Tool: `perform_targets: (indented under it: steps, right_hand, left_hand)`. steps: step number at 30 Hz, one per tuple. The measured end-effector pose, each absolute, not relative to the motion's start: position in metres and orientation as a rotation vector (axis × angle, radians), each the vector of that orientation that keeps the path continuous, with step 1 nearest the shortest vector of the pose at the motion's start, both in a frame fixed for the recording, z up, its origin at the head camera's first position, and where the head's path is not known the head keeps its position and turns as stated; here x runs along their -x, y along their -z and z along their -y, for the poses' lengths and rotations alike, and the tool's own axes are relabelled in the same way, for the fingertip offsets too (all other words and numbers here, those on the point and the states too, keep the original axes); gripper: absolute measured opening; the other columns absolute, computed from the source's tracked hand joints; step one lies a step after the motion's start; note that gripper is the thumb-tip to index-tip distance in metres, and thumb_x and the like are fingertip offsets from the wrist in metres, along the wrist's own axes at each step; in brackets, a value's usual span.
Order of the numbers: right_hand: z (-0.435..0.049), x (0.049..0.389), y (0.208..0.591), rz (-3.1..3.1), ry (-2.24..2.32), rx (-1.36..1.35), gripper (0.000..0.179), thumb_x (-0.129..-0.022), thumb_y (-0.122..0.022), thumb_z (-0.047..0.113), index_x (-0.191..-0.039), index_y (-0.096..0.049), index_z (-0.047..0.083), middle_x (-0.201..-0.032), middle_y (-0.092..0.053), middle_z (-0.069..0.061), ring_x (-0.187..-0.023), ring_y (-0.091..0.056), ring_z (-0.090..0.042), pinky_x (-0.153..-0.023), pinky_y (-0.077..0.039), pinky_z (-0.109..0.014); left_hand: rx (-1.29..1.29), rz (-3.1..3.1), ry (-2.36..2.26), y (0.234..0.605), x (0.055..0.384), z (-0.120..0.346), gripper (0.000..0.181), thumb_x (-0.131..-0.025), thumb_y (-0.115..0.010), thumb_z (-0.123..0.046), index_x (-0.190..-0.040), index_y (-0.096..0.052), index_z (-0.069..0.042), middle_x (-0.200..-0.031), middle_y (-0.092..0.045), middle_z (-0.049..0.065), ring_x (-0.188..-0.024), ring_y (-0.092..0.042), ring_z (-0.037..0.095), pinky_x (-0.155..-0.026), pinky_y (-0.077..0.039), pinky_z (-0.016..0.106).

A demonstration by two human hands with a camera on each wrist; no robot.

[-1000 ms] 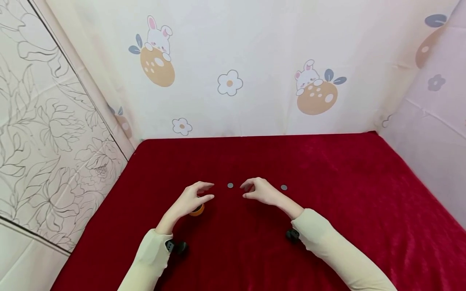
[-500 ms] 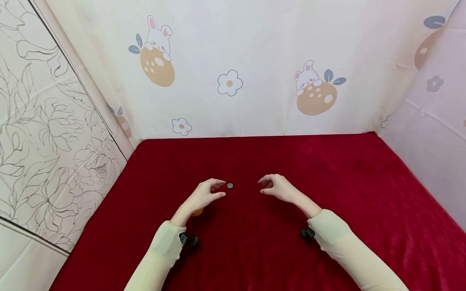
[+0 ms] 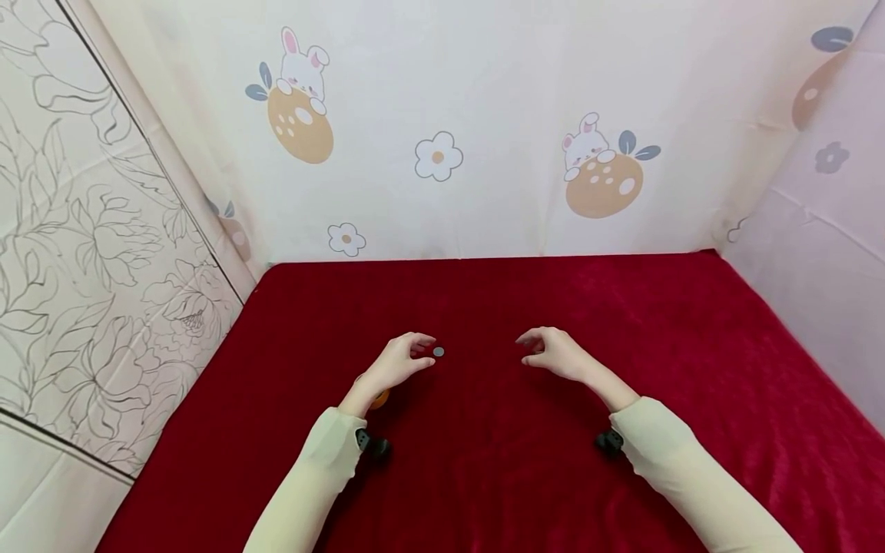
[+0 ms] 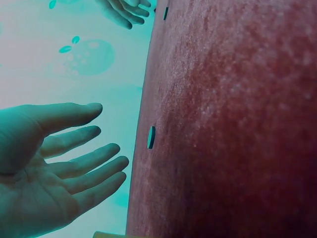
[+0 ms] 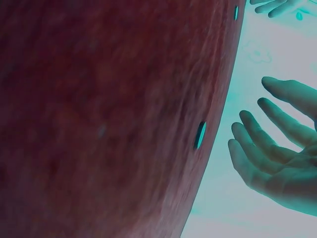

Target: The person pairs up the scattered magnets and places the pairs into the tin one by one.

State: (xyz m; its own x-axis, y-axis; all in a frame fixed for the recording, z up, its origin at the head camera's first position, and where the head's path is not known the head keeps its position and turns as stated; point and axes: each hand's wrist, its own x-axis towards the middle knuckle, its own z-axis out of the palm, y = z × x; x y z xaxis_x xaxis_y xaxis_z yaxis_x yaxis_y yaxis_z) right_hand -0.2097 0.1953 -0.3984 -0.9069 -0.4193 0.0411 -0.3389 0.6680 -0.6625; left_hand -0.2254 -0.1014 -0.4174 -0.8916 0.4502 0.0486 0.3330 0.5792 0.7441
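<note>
My left hand [image 3: 404,359] hovers over the red cloth with loosely spread fingers and nothing in its grasp. A small grey disc [image 3: 439,352] lies flat just beyond its fingertips. In the left wrist view the same disc [image 4: 151,137] sits on the cloth to the right of the fingers. Farther right, my right hand [image 3: 558,353] is held likewise, fingers parted and holding nothing. A second disc [image 5: 200,135] shows near it in the right wrist view; in the head view that hand hides it.
Red velvety cloth [image 3: 484,461] covers the table. An orange round object [image 3: 380,399] is partly hidden beneath my left wrist. A pale curtain [image 3: 512,92] printed with rabbits stands behind the table, and a flower-patterned panel [image 3: 104,230] borders the left side.
My left hand has moved right and slightly forward, up to the first disc. My right hand has moved right, over the second disc, hiding it from the head view. Both discs stay put.
</note>
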Motion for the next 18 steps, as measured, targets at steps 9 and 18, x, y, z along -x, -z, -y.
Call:
perform_targets:
  steps: [9, 18]
  right_hand:
    - [-0.212, 0.216, 0.403, -2.742, 1.035, 0.619, 0.031, -0.075, -0.063, -0.001, -0.104, -0.057, -0.011, -0.094, -0.060, -0.021, -0.084, -0.057, -0.030, -0.064, -0.045, -0.030]
    - [-0.219, 0.225, 0.411, -2.767, 0.954, 0.642, 0.031, -0.071, -0.067, 0.000, -0.099, -0.061, -0.012, -0.092, -0.062, -0.020, -0.083, -0.058, -0.031, -0.069, -0.047, -0.037]
  left_hand:
    - [-0.716, -2.677, -1.183, 0.421, 0.236, 0.096, 0.034, -0.079, -0.064, -0.006, -0.111, -0.057, 0.002, -0.108, -0.058, 0.015, -0.096, -0.056, 0.026, -0.081, -0.045, 0.035]
    - [-0.700, -2.676, -1.145, 0.427, 0.245, 0.087, 0.033, -0.078, -0.065, -0.005, -0.110, -0.059, 0.002, -0.102, -0.060, 0.013, -0.092, -0.058, 0.024, -0.081, -0.046, 0.033]
